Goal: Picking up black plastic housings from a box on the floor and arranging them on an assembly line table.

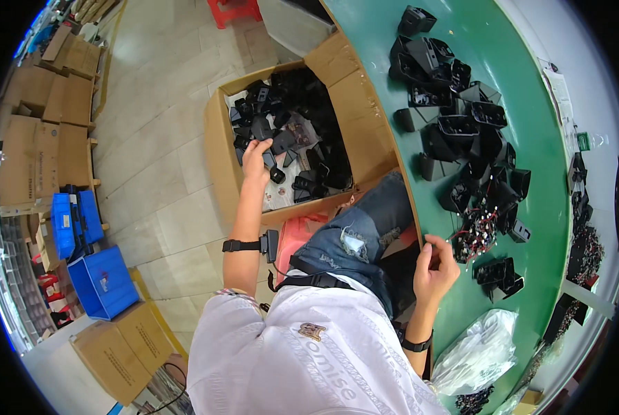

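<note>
My left hand (255,160) reaches down into an open cardboard box (221,162) on the floor. The box holds several black plastic housings (302,131), and my fingers rest among them; whether they grip one I cannot tell. My right hand (434,266) hovers at the edge of the green table (530,138), fingers loosely curled with nothing visible in them. It sits just left of a tangle of small wired parts (476,232) and black housings (497,273).
Many more black housings (454,117) are piled on the green table. A clear plastic bag (479,349) lies near my right forearm. Blue crates (102,280) and stacked cardboard boxes (43,135) stand on the tiled floor at left. A red stool (235,10) is at the top.
</note>
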A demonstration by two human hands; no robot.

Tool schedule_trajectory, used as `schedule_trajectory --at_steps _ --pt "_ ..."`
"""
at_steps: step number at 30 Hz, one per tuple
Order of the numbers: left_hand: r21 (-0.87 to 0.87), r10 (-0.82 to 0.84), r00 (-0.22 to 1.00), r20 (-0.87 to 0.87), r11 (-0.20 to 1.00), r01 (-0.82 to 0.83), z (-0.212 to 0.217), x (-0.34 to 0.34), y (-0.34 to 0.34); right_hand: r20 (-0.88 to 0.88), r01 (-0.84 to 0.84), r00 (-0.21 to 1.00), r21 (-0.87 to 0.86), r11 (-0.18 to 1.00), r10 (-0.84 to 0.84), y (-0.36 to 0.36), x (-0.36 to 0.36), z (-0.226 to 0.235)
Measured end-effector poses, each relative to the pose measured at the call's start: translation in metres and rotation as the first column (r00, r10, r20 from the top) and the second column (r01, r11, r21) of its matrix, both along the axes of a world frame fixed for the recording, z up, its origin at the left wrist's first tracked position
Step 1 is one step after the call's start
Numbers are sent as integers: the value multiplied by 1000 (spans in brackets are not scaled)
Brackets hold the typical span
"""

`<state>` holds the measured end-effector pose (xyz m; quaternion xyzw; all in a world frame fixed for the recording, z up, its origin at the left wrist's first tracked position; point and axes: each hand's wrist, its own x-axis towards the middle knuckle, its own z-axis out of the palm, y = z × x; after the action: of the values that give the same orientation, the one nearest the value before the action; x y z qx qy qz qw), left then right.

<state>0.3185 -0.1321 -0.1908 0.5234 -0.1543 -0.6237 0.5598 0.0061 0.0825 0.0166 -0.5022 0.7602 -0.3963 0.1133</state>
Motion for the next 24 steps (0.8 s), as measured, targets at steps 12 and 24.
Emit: schedule_trajectory --at_steps 12,24 --pt "-209 -141 925 -353 976 69 77 -5 -27 120 39 992 -95 995 -27 10 -4 -4" --pt "-530 -537 820 -199 762 371 251 -136 -27 115 21 993 -128 992 -6 13 -6 2"
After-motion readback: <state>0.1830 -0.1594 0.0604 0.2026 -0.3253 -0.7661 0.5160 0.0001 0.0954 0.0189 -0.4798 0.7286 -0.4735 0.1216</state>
